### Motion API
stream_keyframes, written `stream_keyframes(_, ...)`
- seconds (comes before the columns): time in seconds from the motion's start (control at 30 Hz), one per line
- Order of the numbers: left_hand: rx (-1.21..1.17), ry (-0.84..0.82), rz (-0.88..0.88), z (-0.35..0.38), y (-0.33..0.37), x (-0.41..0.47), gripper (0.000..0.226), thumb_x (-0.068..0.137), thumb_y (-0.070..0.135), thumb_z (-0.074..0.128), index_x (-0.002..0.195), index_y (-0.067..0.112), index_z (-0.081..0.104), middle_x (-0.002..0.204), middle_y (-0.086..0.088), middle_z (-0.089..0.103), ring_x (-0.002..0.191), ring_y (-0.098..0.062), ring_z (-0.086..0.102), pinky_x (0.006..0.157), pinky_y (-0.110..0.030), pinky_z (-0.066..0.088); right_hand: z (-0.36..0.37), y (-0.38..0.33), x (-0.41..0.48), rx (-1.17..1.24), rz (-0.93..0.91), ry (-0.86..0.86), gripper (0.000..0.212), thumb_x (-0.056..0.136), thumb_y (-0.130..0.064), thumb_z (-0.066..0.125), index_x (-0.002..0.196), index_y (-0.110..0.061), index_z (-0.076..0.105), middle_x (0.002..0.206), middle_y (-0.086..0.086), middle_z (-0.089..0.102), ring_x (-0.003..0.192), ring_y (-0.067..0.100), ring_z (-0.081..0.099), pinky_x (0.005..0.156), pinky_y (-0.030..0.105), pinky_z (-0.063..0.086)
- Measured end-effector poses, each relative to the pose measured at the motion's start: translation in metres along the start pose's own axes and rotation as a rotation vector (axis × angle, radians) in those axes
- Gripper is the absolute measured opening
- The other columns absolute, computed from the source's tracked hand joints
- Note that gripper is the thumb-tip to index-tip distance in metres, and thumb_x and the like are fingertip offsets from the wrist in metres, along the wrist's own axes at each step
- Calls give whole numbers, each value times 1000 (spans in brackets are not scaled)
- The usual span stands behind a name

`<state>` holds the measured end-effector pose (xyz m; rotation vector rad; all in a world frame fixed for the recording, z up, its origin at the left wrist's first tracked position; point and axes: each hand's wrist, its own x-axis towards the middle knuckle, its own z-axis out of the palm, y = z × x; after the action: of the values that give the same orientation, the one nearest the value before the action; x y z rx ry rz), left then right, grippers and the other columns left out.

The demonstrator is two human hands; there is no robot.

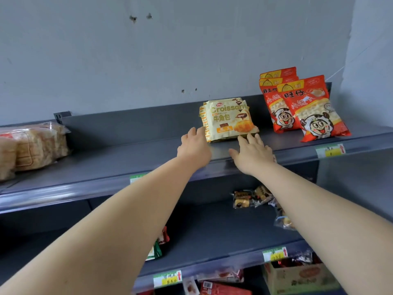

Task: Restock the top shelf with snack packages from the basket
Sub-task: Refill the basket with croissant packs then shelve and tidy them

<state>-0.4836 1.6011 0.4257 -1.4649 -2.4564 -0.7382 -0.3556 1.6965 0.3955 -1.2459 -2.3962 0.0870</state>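
One croissant stack (227, 120) sits left of red bags (306, 109); your left hand (194, 145) & right hand (253, 154) press it, fingers straight, gripping nothing; top shelf (127, 154) needs more.

Single head view (wide-angle), facing forward onto the top shelf (127, 158), close in. The grey wall (170, 50) fills 12 o'clock; lower shelves (212, 226) at 6 o'clock.

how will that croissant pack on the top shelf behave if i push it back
The croissant pack probably slides easily: glossy wrapper on a smooth metal shelf. It looks puffy, so likely light and squashy. Standing tilted, it may flop over if pushed high.
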Motion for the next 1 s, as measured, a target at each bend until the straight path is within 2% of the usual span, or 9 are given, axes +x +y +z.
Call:
stream_keyframes(0.13,25,11,53,-3,-20,-39,59,96,6,46,150,18,27,153,-3,28,140,-30,23,99,-45,41,6,-13,-45,17,6,13,64,101,-50,32,154,-18,16,163,7,8,150,25,-1,117,48,17)
stream_keyframes(0.3,-79,52,-9,8,-49,-87,53,99,11,47,150,16,32,156,-1,31,143,-26,24,109,-42,35,26,-22,-91,26,-25,-28,65,101,-48,36,154,-17,16,162,8,8,150,25,1,118,48,18)
stream_keyframes(0.4,-118,75,-89,15,-65,-117,51,98,11,48,147,16,34,154,-1,33,141,-25,26,108,-43,37,36,-26,-115,34,-48,-41,64,101,-46,37,154,-16,16,162,8,7,150,24,0,118,48,18)
stream_keyframes(0.6,-119,-44,-289,31,-97,-177,53,97,14,49,148,19,35,152,-4,37,138,-30,32,107,-46,37,58,-19,-169,30,-94,-165,63,101,-46,35,154,-17,15,163,6,8,150,23,0,118,47,19)
stream_keyframes(0.7,-172,-124,-441,44,-108,-214,53,92,20,53,143,24,39,140,-8,50,119,-35,51,98,-47,47,71,-11,-204,21,-107,-265,63,101,-46,36,154,-18,17,162,5,9,150,23,1,118,47,19)
stream_keyframes(0.8,-327,-157,-617,52,-111,-256,52,92,22,55,141,24,38,124,-8,54,97,-30,58,82,-35,49,87,-7,-237,12,-127,-371,62,101,-46,36,154,-17,19,162,5,10,150,23,2,117,47,19)
stream_keyframes(0.9,-393,-205,-729,57,-117,-298,53,98,16,52,148,21,34,123,-10,56,89,-26,57,70,-32,45,103,-9,-268,0,-165,-452,62,101,-46,36,153,-17,22,162,6,13,150,24,4,117,47,21)
stream_keyframes(1.0,-403,-221,-815,62,-133,-334,53,97,17,53,147,18,36,126,-11,59,95,-27,61,71,-31,46,117,-17,-295,1,-194,-522,61,101,-46,37,153,-17,23,162,6,13,150,24,5,116,47,21)
